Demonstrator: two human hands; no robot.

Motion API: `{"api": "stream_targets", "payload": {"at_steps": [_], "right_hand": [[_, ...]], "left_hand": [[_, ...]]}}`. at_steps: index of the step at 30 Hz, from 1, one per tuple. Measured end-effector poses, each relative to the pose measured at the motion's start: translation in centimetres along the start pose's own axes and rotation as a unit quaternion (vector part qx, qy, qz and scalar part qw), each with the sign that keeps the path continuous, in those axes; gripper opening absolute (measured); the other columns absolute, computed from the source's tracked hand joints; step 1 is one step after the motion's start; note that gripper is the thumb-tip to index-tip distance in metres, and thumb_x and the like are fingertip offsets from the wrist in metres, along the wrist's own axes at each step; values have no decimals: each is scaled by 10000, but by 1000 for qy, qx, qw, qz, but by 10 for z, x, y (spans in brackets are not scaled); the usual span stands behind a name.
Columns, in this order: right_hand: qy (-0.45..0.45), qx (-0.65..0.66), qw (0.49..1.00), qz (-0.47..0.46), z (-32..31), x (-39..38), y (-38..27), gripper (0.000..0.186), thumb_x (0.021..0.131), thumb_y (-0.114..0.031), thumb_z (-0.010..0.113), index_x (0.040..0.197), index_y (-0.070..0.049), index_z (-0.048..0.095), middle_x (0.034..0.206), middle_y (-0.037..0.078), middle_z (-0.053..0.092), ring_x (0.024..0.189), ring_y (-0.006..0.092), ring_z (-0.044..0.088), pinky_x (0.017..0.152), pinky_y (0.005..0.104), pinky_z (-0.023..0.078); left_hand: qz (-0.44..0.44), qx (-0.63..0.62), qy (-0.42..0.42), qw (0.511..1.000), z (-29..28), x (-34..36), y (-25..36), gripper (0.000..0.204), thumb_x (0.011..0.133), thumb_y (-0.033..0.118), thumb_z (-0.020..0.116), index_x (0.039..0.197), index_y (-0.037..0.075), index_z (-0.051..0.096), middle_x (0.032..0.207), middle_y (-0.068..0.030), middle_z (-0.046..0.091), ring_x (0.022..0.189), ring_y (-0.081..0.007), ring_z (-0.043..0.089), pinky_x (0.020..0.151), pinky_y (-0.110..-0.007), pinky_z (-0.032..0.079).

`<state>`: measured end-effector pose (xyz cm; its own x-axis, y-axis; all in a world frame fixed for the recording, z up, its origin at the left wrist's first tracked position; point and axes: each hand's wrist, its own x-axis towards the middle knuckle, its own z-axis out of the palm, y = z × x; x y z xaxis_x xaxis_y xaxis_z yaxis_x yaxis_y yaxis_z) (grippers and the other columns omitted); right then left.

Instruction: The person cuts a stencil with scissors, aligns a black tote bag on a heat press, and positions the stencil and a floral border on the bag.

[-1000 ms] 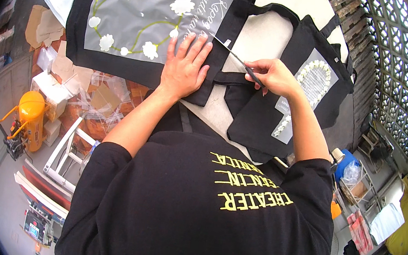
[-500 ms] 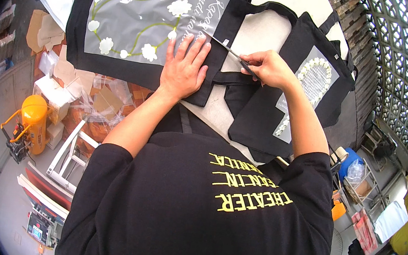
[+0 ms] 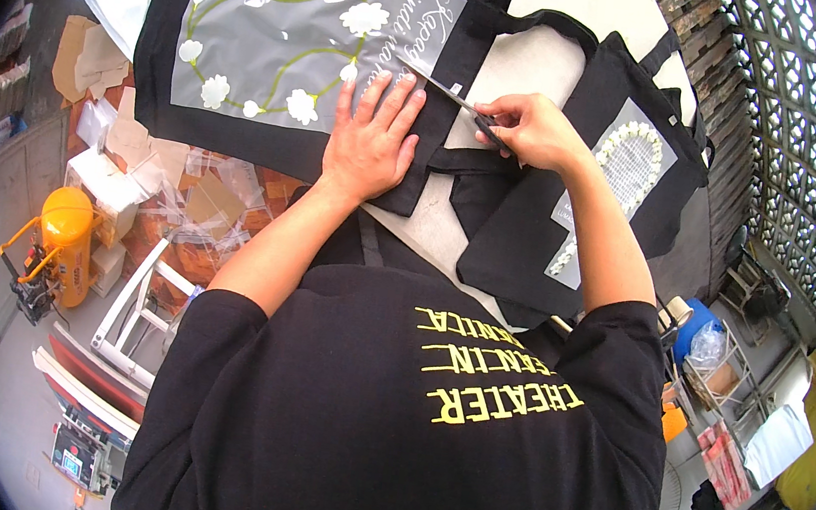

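Black cloth tote bag (image 3: 158,60) lies on a pale counter (image 3: 534,80), its translucent, flower-patterned film (image 3: 276,18) partly under a flat, open left hand (image 3: 370,145); the right hand (image 3: 539,134) grips a slim, dark-handled metal tool (image 3: 449,92), best kept shallow to spare the bag.

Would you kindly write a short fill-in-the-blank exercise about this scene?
Between the left hand and the right hand, the one holding the pointed tool is the ____.
The left hand rests on a bag coloured ____.
The flowers on that bag are coloured ____.

Missing words: right; black; white.
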<state>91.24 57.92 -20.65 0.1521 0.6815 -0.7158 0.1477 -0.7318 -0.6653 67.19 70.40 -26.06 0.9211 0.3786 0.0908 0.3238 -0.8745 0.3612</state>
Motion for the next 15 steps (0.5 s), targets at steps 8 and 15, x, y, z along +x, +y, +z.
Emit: {"api": "stream_targets", "payload": {"at_steps": [8, 15], "right_hand": [[-40, 99, 992, 74, -28, -62, -9, 342, 930, -182, 732, 1225, -18, 674, 765, 0, 657, 618, 76, 629, 457, 237, 508], [-49, 149, 982, 102, -6, -65, 4, 341, 938, -147, 717, 1235, 6, 651, 821, 19, 681, 660, 95, 663, 481, 244, 536]], "left_hand": [[1, -40, 36, 999, 3, -3, -2, 598, 839, 293, 702, 1390, 123, 546, 1420, -87, 503, 1410, -278, 383, 1202, -582, 185], [-27, -80, 52, 995, -7, -10, -5, 517, 791, 221, 731, 1278, 98, 607, 1371, -78, 525, 1358, -281, 427, 1197, -594, 173]]}}
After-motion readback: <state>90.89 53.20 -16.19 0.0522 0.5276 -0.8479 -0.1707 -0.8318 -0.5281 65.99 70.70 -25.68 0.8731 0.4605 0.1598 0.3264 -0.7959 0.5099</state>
